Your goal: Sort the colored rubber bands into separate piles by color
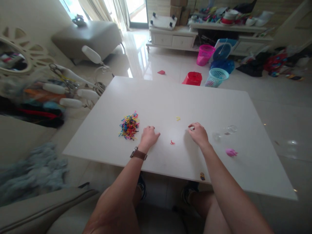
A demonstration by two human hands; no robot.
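On the white table (156, 97) lies a pile of small, multicoloured elastic-like bits (129, 126). My left hand (149, 138) is just right of the pile, its thumb apart from bent fingers, with nothing visible in it. Further right, my right hand (198, 133) hovers over the tabletop, its fingers curved with a gap by the thumb; I see nothing held there. Between the hands are a small red piece (172, 142) and, farther back, a small yellow piece (178, 118). These bits are too small to name surely.
A clear plastic bottle (230, 130) lies right of my right hand, with a pink object (231, 152) nearer me. A small sticker (202, 176) is by the front edge. Beyond the table stand a red bin (193, 79) and a light-blue basket (216, 77).
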